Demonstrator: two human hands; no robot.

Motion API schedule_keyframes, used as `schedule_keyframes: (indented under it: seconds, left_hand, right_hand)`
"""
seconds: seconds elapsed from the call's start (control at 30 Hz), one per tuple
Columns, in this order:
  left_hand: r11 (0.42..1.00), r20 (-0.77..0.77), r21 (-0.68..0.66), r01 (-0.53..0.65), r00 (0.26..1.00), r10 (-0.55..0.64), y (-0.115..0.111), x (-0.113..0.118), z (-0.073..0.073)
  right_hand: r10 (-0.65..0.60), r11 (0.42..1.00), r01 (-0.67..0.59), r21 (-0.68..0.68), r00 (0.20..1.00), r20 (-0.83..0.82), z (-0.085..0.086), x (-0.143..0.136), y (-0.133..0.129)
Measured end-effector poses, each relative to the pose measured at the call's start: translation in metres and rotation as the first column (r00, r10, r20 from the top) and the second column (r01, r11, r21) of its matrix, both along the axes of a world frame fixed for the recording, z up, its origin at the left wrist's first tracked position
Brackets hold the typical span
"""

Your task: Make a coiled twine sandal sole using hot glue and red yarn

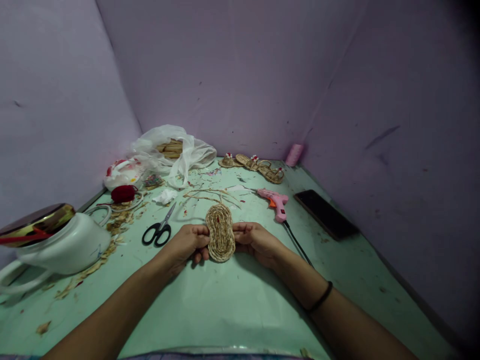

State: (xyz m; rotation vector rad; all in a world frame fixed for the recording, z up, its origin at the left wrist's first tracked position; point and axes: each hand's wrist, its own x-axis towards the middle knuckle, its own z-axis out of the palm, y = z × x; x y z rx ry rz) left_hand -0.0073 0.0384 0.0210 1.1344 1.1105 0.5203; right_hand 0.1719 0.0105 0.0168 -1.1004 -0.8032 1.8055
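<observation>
Your left hand (188,244) grasps the left rim of the braided piece (220,234), and your right hand (258,243) grasps its right rim, both around the narrowed waist. The piece sits mid-table with its length running far to near; you cannot tell whether it touches the green tabletop (225,305). The broadest stretch of surface spreads between your left forearm (131,292) and right forearm (305,280), down to the near edge (217,350).

On the left, the scissors (162,227) lie just beside your left hand, tips pointing far. Well to their left, the white pitcher (71,247) takes up the side by the wall.

On the right, the pink glue gun (276,201) lies beyond your right hand, its cord (298,243) running nearward to your forearm. Farther right, the phone (325,214) has its near end close to the tabletop's right edge. Small woven sandals (245,162) border the far side, between the plastic bag (195,152) and the pink spool (294,155).
</observation>
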Motion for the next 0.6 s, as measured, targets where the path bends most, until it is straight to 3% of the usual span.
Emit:
schedule_keyframes:
  seconds: [0.6]
  left_hand:
    - [1.0, 0.015, -0.009, 0.023, 1.0, -0.023, 0.0005, -0.003, 0.0002]
  right_hand:
    - [0.009, 1.0, -0.009, -0.011, 1.0, 0.001, -0.0005, -0.0008, 0.0002]
